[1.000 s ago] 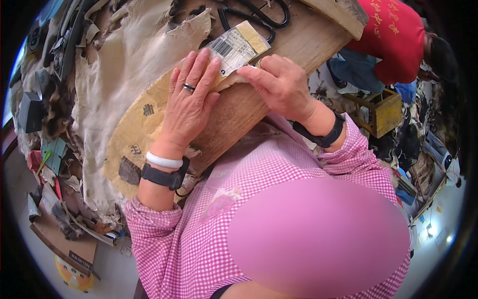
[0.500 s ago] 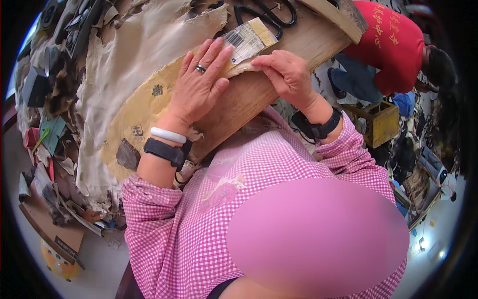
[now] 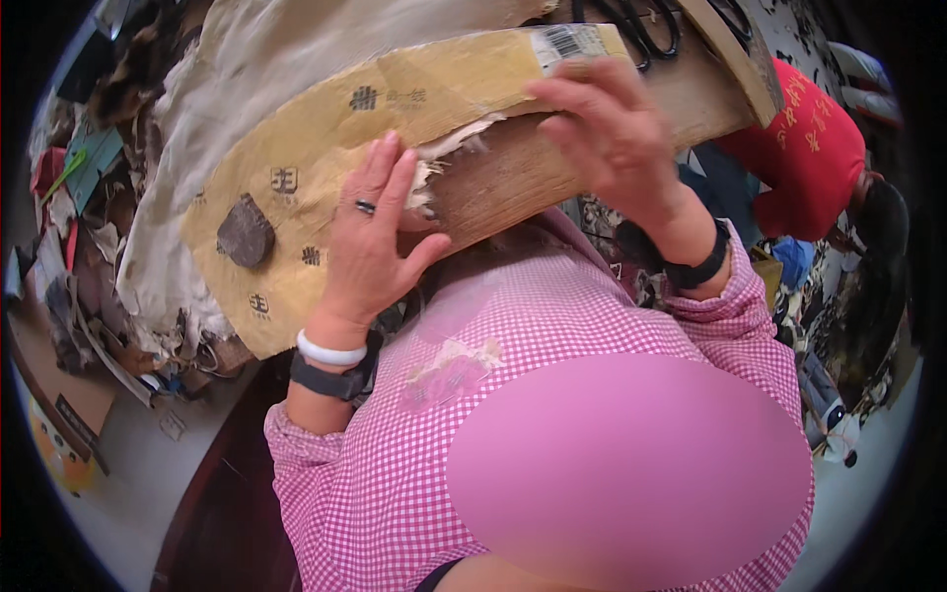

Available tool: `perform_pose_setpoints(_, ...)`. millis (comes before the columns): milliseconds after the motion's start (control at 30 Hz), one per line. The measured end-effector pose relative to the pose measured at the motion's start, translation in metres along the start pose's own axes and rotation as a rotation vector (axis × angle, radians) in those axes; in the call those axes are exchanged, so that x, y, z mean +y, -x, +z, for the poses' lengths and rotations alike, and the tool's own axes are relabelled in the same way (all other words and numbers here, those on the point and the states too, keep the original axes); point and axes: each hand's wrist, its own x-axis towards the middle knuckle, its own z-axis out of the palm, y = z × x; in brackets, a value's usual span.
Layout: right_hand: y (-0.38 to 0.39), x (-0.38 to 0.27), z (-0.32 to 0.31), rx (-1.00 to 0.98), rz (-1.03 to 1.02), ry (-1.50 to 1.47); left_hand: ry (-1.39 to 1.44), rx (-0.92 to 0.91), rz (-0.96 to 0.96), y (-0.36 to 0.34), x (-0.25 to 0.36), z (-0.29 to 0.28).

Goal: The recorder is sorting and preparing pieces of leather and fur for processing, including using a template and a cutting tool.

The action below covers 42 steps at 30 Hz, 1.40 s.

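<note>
My left hand (image 3: 370,237) lies with fingers extended on a large curved yellow paper pattern (image 3: 256,202), beside its torn edge. A dark flat stone-like piece (image 3: 247,229) rests on the pattern's left part. My right hand (image 3: 617,143), slightly blurred, is at the pattern's right end, fingers apart, near a labelled clear packet (image 3: 567,41). Under the pattern are a pale hide-like sheet (image 3: 173,237) and a wooden board (image 3: 493,192), whose bare surface shows between my hands.
Black scissors (image 3: 661,30) lie beside a wooden rail (image 3: 740,59) at the top. A person in red (image 3: 799,178) bends at the right. Piles of scraps (image 3: 74,197) and a cardboard piece (image 3: 69,385) are at the left. A blue bundle (image 3: 789,264) is at the right.
My right hand has released the pattern's edge and spread its fingers. My left hand has slid toward the torn edge. The view has shifted, showing more of the pattern's upper part.
</note>
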Motion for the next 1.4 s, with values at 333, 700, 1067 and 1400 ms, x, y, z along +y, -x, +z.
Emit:
perform_pose_setpoints(333, -0.024, -0.022, 0.034, -0.479, -0.124, 0.192, -0.072, 0.266, -0.020, 0.065, -0.005, 0.009)
perform_pose_setpoints(700, -0.034, -0.050, 0.087, -0.653, -0.536, 0.024, -0.390, 0.333, -0.379, 0.137, 0.001, 0.016)
perform_pose_setpoints(1067, -0.039, -0.055, 0.089, -0.775, -0.454, -0.001, -0.193, 0.629, -0.396, 0.162, -0.010, 0.014)
perform_pose_setpoints(1400, -0.032, -0.057, 0.097, -0.662, -0.487, -0.030, 0.037, 0.885, -0.476, 0.151, -0.008, -0.003)
